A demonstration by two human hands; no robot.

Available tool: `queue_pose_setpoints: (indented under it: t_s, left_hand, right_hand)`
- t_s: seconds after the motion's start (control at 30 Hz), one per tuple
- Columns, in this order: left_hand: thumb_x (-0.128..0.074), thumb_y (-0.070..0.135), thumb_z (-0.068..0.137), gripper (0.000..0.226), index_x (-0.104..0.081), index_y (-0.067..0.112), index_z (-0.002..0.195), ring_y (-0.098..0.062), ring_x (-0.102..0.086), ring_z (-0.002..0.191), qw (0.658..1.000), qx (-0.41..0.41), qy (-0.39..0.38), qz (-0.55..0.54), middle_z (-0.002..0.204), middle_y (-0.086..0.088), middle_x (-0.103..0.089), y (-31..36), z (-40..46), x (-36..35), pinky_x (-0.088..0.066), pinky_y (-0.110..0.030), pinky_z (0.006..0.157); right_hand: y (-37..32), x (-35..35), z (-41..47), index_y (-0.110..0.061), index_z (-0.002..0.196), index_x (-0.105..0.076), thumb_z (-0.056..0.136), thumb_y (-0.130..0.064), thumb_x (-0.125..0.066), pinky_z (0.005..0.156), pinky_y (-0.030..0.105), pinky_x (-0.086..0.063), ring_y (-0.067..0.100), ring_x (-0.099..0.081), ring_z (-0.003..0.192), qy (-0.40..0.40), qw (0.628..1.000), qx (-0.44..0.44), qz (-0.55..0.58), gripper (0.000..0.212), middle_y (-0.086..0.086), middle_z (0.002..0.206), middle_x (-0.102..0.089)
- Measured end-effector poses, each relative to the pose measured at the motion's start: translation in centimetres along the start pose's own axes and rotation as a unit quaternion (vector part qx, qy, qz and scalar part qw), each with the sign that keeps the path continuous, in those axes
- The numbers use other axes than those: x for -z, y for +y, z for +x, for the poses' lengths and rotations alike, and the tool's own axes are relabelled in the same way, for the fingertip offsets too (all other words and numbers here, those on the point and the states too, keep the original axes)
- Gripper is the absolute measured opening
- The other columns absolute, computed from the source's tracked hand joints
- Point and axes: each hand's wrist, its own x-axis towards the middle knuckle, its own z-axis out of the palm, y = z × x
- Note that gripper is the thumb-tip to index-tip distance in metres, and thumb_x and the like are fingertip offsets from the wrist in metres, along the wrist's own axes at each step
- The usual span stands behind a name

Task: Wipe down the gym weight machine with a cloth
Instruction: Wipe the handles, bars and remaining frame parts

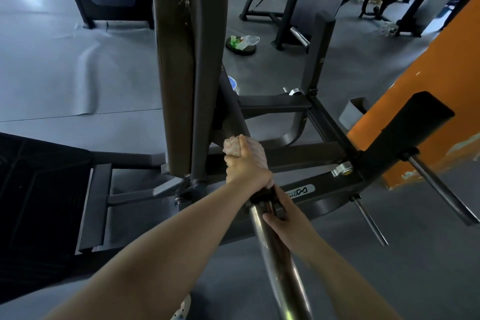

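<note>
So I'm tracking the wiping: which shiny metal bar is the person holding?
The thick chrome bar nearest the camera, gripped by the right hand; the thinner pegs at right are untouched.

L hand (pixel 246 169) grips pink cloth (pixel 255 149) against dark frame of weight machine (pixel 285 156), just above chrome bar (pixel 272 254). R hand (pixel 288 218) curls round the bar's right side, just below L. Black footplate (pixel 39 189) at left, orange wall (pixel 428 99) at right, other machines far.
</note>
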Motion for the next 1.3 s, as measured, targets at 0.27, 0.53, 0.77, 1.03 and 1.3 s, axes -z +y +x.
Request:
queue_pose_setpoints:
  t_s: [0.27,0.53,0.77,1.03,1.3]
  left_hand:
    - [-0.071,0.023,0.083,0.104,0.009,0.028,0.150,-0.020,-0.040,0.110,0.970,-0.116,-0.051,-0.207,0.143,-0.013,-0.017,-2.9,1.2,1.1,-0.039,-0.028,0.095]
    - [-0.048,0.030,0.097,0.075,0.004,0.028,0.151,-0.027,-0.046,0.122,0.959,-0.090,-0.103,-0.247,0.140,-0.017,-0.037,-5.4,-1.0,-0.7,-0.040,-0.033,0.101]
    - [-0.049,0.033,0.096,0.079,0.010,0.037,0.148,-0.024,-0.041,0.117,0.972,-0.139,-0.003,-0.191,0.148,-0.016,-0.011,-6.2,-7.2,-3.5,-0.041,-0.037,0.099]
    - [-0.048,0.025,0.098,0.084,0.022,0.037,0.144,-0.008,-0.034,0.107,0.969,-0.151,-0.063,-0.187,0.141,-0.007,-0.017,-8.9,-14.3,-7.7,-0.035,-0.018,0.091]
    - [-0.064,0.029,0.088,0.105,0.025,0.029,0.144,-0.022,-0.051,0.109,0.957,-0.022,-0.047,-0.285,0.134,-0.006,-0.039,-7.1,-10.9,-6.4,-0.049,-0.042,0.089]
  right_hand:
    - [0.2,-0.5,-0.1,-0.035,0.149,-0.020,0.096,-0.016,-0.051,0.097,0.028,-0.042,0.014,-0.050,0.121,0.005,0.999,-0.026,0.029,0.064,-0.005,0.135,-0.050]
    - [0.9,0.1,-1.8,-0.042,0.142,-0.028,0.090,-0.012,-0.061,0.080,0.010,-0.038,0.003,-0.049,0.114,-0.026,0.995,-0.024,0.090,0.068,-0.018,0.124,-0.050]
    - [2.3,0.3,-4.6,-0.040,0.134,-0.036,0.083,-0.015,-0.070,0.090,0.018,-0.041,-0.002,-0.049,0.109,-0.053,0.995,-0.036,0.073,0.066,-0.022,0.119,-0.053]
    - [5.2,1.4,-8.2,-0.043,0.128,-0.047,0.073,-0.020,-0.080,0.097,0.034,-0.050,0.004,-0.063,0.105,-0.105,0.986,-0.048,0.121,0.068,-0.017,0.119,-0.062]
    - [6.0,0.7,-10.6,-0.038,0.130,-0.044,0.074,-0.020,-0.077,0.099,0.041,-0.047,0.013,-0.057,0.110,-0.099,0.987,-0.057,0.110,0.068,-0.011,0.120,-0.059]
